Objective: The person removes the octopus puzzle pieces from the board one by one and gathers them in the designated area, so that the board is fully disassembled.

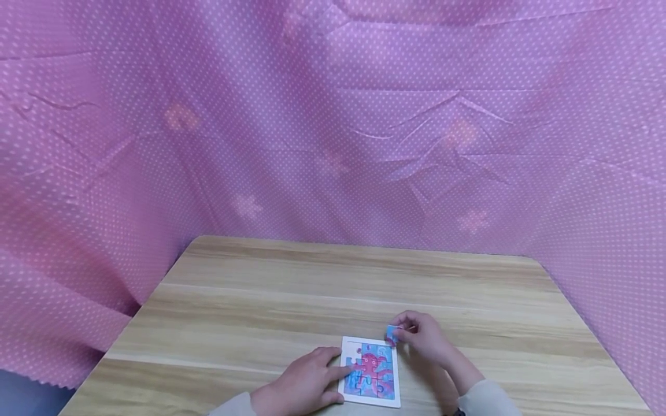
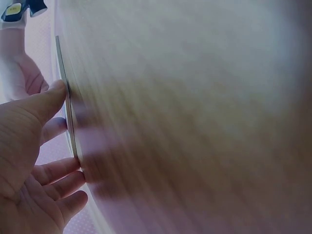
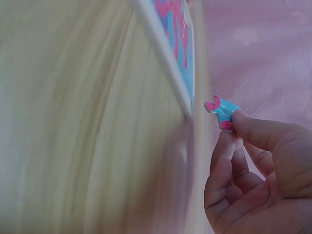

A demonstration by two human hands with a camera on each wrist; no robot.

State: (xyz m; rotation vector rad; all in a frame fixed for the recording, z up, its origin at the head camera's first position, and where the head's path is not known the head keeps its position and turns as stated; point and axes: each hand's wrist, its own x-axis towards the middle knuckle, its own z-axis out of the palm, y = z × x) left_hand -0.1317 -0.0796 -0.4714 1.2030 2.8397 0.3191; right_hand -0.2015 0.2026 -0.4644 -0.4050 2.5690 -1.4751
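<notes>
**Loose puzzle piece [image 1: 392, 334] pinched beside the puzzle board [image 1: 372, 401]**

At the far left, the tabletop [image 1: 234, 300] is bordered by pink cloth [image 1: 78, 202], dotted with white and printed with pale flowers; its back and right sides are bordered by cloth too. The left hand [image 1: 302, 380] is rested at the board's left edge, its grip spread: the index finger is laid over the fitted pieces, so that a little of the picture is hidden, and the thumb is placed by the near left corner. At the board's far left corner a white gap [image 1: 351, 350] is seen; to its right and below, a pink octopus-like figure [image 1: 369, 363] is formed on blue by the fitted pieces [image 1: 385, 388]. By the far right corner, with fitted pieces set between it and the gap, the blue and pink loose piece is pinched between thumb and fingers by the grip of the right hand [image 1: 428, 340]. Beneath that forearm, a shadow is cast on the tabletop. Farther right, a dark band [image 1: 459, 412] is partly covered by a pale sleeve [image 1: 491, 398].
</notes>
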